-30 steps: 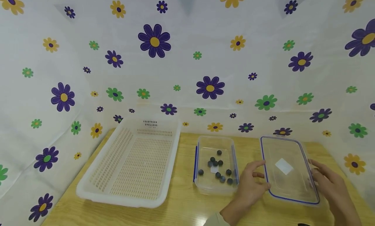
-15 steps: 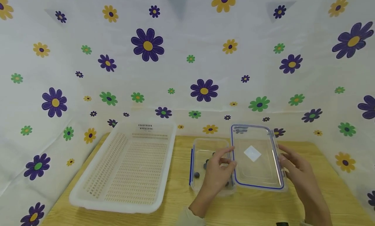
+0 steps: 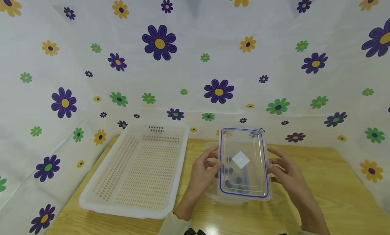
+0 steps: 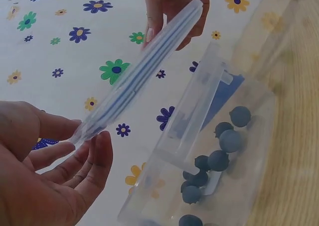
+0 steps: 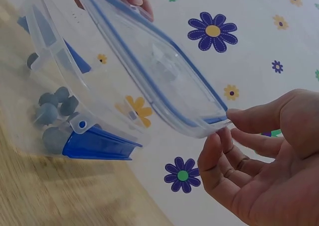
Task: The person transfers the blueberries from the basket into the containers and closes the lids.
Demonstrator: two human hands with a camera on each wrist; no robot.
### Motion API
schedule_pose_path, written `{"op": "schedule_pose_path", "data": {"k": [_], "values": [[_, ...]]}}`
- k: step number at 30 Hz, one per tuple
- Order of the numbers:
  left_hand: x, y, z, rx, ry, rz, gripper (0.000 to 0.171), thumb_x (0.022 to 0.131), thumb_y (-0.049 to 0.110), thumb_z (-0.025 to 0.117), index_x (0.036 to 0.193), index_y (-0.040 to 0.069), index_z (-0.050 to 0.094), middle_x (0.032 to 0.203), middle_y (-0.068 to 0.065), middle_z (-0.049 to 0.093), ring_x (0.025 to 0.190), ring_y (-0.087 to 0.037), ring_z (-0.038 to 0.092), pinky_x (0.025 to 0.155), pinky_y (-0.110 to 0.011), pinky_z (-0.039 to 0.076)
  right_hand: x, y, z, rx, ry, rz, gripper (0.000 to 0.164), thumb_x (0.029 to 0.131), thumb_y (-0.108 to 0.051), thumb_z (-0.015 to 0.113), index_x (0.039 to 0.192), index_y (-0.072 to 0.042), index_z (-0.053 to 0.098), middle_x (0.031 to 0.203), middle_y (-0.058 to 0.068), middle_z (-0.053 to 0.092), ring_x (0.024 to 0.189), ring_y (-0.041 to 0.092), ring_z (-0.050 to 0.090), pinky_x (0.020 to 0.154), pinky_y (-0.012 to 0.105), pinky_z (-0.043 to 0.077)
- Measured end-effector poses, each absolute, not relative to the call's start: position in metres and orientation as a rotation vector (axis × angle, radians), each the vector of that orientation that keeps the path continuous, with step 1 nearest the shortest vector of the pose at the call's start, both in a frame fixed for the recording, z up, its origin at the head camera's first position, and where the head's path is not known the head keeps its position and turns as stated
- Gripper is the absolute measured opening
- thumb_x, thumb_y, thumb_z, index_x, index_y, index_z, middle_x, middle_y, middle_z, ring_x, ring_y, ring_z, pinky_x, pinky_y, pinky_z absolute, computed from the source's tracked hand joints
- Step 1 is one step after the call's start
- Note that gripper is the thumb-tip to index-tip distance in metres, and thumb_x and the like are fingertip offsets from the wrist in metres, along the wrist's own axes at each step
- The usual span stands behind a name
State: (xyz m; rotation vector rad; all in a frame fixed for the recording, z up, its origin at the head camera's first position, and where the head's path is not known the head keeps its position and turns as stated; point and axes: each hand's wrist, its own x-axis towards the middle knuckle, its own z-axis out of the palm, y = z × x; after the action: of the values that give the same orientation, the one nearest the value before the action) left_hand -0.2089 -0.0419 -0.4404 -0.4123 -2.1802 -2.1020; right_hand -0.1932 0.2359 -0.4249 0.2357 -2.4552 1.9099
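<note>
A clear lid (image 3: 243, 174) edged with a blue seal hangs tilted over a clear plastic food box (image 3: 225, 198). My left hand (image 3: 202, 172) pinches the lid's left edge between thumb and fingers. On the opposite edge, my right hand (image 3: 287, 175) pinches it the same way. A white diamond-shaped label (image 3: 241, 159) shows on the lid. Several blueberries (image 4: 218, 160) lie at the bottom of the box, seen through its wall in the left wrist view. A blue side clip (image 5: 99, 144) hangs down along the box in the right wrist view. A gap separates lid and box there.
A large white perforated plastic basket (image 3: 179, 180) stands on the wooden table (image 3: 323, 180) to the left of the box. Behind the table rises a white cloth (image 3: 189, 69) printed with flowers.
Both hands have carried the lid leftward from the right side of the table to above the box. It now overlaps the box and most of the berries in the head view.
</note>
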Motion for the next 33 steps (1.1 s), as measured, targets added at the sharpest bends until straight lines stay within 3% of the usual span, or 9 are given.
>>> {"op": "schedule_pose_path", "data": {"k": [6,12,17,19,25,27,33], "values": [[-0.207,-0.047,-0.438,-0.336,-2.312,-1.987,0.038,0.097,0.008,0.068,0.134,-0.002,0.064,0.098,-0.010,0.064,0.076,-0.017,0.067,0.057,-0.036,0.061,-0.193,0.233,-0.422,0.205,-2.500,1.966,0.053,0.107,-0.024,0.057,0.151,0.003,0.044,0.114,0.015,0.060,0.092,0.019,0.065,0.078,0.036,0.061],[-0.203,-0.053,-0.426,-0.320,-2.379,-1.765,0.034,0.098,0.014,0.067,0.128,-0.001,0.069,0.081,-0.001,0.065,0.066,-0.007,0.056,0.054,-0.020,0.048,-0.192,0.227,-0.415,0.207,-2.530,1.958,0.051,0.107,-0.025,0.057,0.147,0.006,0.049,0.086,0.010,0.058,0.078,0.017,0.062,0.075,0.034,0.061],[-0.197,-0.061,-0.410,-0.373,-2.358,-1.849,0.032,0.100,0.015,0.068,0.128,0.000,0.070,0.069,-0.006,0.061,0.050,-0.012,0.052,0.047,-0.019,0.046,-0.188,0.223,-0.403,0.258,-2.512,1.907,0.046,0.108,-0.025,0.055,0.142,0.006,0.055,0.064,0.001,0.047,0.063,0.014,0.056,0.070,0.030,0.059],[-0.194,-0.063,-0.403,-0.409,-2.332,-1.912,0.031,0.103,0.016,0.065,0.129,0.002,0.070,0.067,-0.008,0.061,0.050,-0.018,0.057,0.048,-0.026,0.053,-0.185,0.225,-0.397,0.309,-2.484,1.861,0.044,0.109,-0.024,0.053,0.143,0.003,0.056,0.063,0.003,0.051,0.063,0.017,0.059,0.071,0.029,0.058],[-0.191,-0.064,-0.389,-0.477,-2.274,-1.992,0.033,0.108,0.027,0.055,0.110,0.002,0.077,0.083,-0.010,0.075,0.072,-0.029,0.074,0.059,-0.040,0.061,-0.177,0.230,-0.386,0.468,-2.355,1.895,0.037,0.112,-0.020,0.044,0.137,0.003,0.059,0.098,0.015,0.075,0.093,0.021,0.072,0.087,0.026,0.058],[-0.192,-0.064,-0.389,-0.483,-2.253,-2.022,0.037,0.108,0.029,0.054,0.104,0.001,0.077,0.090,-0.011,0.077,0.078,-0.029,0.075,0.062,-0.039,0.062,-0.175,0.232,-0.385,0.508,-2.338,1.932,0.037,0.112,-0.020,0.042,0.134,0.005,0.059,0.113,0.014,0.075,0.105,0.020,0.070,0.092,0.026,0.056],[-0.198,-0.063,-0.398,-0.455,-2.142,-2.175,0.029,0.106,0.019,0.059,0.121,-0.001,0.073,0.104,-0.019,0.075,0.086,-0.029,0.075,0.063,-0.036,0.062,-0.174,0.238,-0.389,0.514,-2.342,2.068,0.040,0.113,-0.021,0.041,0.145,0.000,0.054,0.141,0.006,0.060,0.118,0.017,0.063,0.095,0.025,0.054]]}}
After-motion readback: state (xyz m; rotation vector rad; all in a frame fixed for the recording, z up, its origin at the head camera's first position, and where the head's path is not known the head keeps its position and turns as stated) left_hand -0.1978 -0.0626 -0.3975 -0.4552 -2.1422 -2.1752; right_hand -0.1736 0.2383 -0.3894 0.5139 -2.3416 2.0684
